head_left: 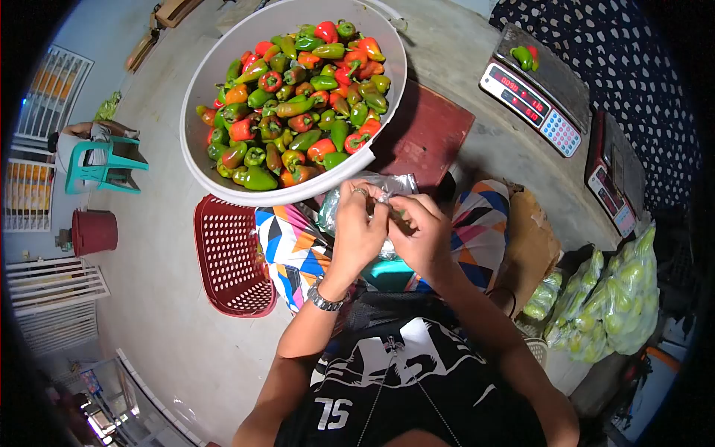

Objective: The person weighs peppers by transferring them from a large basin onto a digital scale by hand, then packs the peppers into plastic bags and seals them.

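Both hands are pinched together over my lap at the top of a clear plastic bag [402, 181]. My left hand [356, 223], wearing a ring and a metal watch, closes its fingertips on the bag's gathered edge. Beside it, my right hand [421, 232] is also closed on the bag, its fingers curled. Something green shows through the plastic, but its kind is unclear. Just beyond my hands stands a large whitish tub [195, 141] heaped with red, green and orange peppers [298, 112].
A red perforated basket [223, 257] sits to my left. At right are a digital scale [521, 97] bearing a few peppers [525, 57], a second scale [611, 197], and bags of green produce [614, 298]. A teal chair [104, 160] and a person are at far left.
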Tool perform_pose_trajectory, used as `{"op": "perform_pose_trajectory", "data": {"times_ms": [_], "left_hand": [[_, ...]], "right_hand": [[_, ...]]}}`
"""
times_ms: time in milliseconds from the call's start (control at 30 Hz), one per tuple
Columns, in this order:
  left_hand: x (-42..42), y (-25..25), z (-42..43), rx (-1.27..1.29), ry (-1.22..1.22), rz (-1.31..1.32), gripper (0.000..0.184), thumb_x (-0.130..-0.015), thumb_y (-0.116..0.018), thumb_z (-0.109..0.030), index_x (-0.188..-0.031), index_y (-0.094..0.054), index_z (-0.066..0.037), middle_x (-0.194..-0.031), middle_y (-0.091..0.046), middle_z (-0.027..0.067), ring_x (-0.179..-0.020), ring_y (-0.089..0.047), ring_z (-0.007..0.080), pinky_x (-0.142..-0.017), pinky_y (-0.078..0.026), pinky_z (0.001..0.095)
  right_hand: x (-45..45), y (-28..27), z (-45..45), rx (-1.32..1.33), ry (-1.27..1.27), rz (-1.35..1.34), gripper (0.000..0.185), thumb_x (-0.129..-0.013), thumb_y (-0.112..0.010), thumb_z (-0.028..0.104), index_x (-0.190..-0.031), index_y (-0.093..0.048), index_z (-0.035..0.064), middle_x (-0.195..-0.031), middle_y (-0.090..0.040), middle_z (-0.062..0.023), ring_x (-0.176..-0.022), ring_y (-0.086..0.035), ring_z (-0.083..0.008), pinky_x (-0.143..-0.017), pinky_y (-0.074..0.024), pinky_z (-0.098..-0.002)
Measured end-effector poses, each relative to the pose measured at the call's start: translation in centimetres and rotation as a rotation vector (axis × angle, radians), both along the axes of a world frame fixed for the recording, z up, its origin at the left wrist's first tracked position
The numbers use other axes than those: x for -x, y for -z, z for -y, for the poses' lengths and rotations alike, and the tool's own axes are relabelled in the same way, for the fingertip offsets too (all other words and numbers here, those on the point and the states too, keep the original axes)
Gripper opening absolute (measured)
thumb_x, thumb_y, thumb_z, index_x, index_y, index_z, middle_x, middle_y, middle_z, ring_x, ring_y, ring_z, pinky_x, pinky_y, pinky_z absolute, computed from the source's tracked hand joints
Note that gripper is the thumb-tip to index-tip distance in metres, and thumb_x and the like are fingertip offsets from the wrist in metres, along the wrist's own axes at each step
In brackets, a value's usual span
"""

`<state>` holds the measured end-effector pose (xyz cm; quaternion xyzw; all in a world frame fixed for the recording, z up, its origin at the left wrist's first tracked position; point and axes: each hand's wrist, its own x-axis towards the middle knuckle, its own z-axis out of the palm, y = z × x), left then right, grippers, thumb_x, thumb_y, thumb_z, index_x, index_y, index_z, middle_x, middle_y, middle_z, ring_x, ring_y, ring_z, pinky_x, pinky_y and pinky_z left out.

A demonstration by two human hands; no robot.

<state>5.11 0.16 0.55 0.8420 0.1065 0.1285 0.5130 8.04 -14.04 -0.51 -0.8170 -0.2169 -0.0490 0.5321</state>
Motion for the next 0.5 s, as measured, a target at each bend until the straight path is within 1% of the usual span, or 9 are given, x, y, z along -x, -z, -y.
{"op": "perform_pose_trajectory", "data": {"times_ms": [33,67,133,167,200,233,300,400,500], "left_hand": [[0.1,0.0,0.3,0.056,-0.002,-0.067,0.018,-0.088,-0.063,-0.003,-0.103,-0.061,0.008,-0.111,-0.061,0.0201,-0.105,-0.062,0.0334,-0.092,-0.049,0.0385],[0.2,1.9,0.0,0.019,0.010,0.021,0.014,-0.091,-0.063,0.000,-0.103,-0.062,0.006,-0.106,-0.065,0.0140,-0.099,-0.065,0.0246,-0.086,-0.052,0.0352],[0.3,2.2,0.2,0.548,-0.026,-0.119,0.010,-0.093,-0.062,0.002,-0.103,-0.064,0.002,-0.102,-0.066,0.0082,-0.094,-0.065,0.0184,-0.083,-0.054,0.0314],[0.5,2.4,0.4,0.813,-0.046,-0.190,0.010,-0.094,-0.062,0.003,-0.102,-0.065,0.001,-0.100,-0.067,0.0054,-0.091,-0.065,0.0154,-0.081,-0.054,0.0295],[0.4,2.5,0.3,0.829,-0.017,-0.180,0.012,-0.096,-0.060,0.005,-0.102,-0.066,-0.003,-0.095,-0.067,-0.0004,-0.086,-0.064,0.0097,-0.080,-0.056,0.0264],[0.4,2.6,0.4,0.814,0.005,-0.166,0.012,-0.095,-0.061,0.005,-0.102,-0.066,-0.003,-0.097,-0.067,0.0003,-0.087,-0.064,0.0101,-0.081,-0.056,0.0269],[0.3,2.4,0.6,0.785,0.047,-0.140,0.012,-0.095,-0.062,0.006,-0.103,-0.066,-0.002,-0.100,-0.067,0.0016,-0.090,-0.064,0.0109,-0.082,-0.057,0.0278],[0.3,2.1,0.0,0.650,0.139,-0.095,0.018,-0.089,-0.064,0.010,-0.103,-0.067,-0.001,-0.102,-0.066,0.0033,-0.090,-0.061,0.0089,-0.073,-0.052,0.0231],[0.0,0.1,-0.5,0.516,0.253,-0.027,0.017,-0.088,-0.064,0.010,-0.102,-0.067,0.000,-0.105,-0.066,0.0052,-0.096,-0.063,0.0123,-0.078,-0.054,0.0250]], "right_hand": [[-0.1,0.8,-0.2,-0.003,0.048,0.115,0.029,-0.076,-0.081,0.006,-0.104,-0.073,0.0048,-0.100,-0.071,-0.0106,-0.087,-0.068,-0.0293,-0.077,-0.0563,-0.0391],[-0.2,1.4,-0.1,-0.003,0.040,0.148,0.028,-0.076,-0.081,0.006,-0.103,-0.073,0.0052,-0.099,-0.071,-0.0101,-0.089,-0.068,-0.0296,-0.079,-0.0557,-0.0399],[-0.5,1.8,0.2,-0.001,0.017,0.210,0.026,-0.074,-0.081,0.006,-0.099,-0.074,0.0060,-0.098,-0.071,-0.0091,-0.093,-0.067,-0.0303,-0.082,-0.0544,-0.0413],[-0.6,1.9,0.6,0.010,0.013,0.230,0.027,-0.073,-0.083,0.004,-0.099,-0.074,0.0054,-0.097,-0.071,-0.0096,-0.091,-0.067,-0.0300,-0.080,-0.0541,-0.0401],[-1.0,2.0,0.9,0.022,0.011,0.254,0.028,-0.072,-0.084,0.003,-0.098,-0.075,0.0047,-0.097,-0.071,-0.0102,-0.089,-0.067,-0.0298,-0.078,-0.0538,-0.0389],[-1.1,2.1,1.1,0.034,0.009,0.277,0.029,-0.070,-0.085,0.002,-0.098,-0.075,0.0041,-0.096,-0.072,-0.0107,-0.087,-0.067,-0.0295,-0.076,-0.0535,-0.0376],[-1.1,2.0,1.3,-0.006,0.019,0.238,0.025,-0.072,-0.083,0.004,-0.095,-0.074,0.0060,-0.094,-0.071,-0.0082,-0.087,-0.067,-0.0288,-0.079,-0.0524,-0.0386],[-1.0,1.4,1.7,-0.033,0.015,0.228,0.025,-0.071,-0.083,0.002,-0.095,-0.074,0.0056,-0.093,-0.071,-0.0089,-0.085,-0.066,-0.0287,-0.077,-0.0525,-0.0379],[-0.9,0.3,2.0,-0.032,-0.011,0.235,0.025,-0.071,-0.083,0.000,-0.094,-0.074,0.0049,-0.091,-0.071,-0.0097,-0.083,-0.066,-0.0281,-0.074,-0.0529,-0.0370]]}}
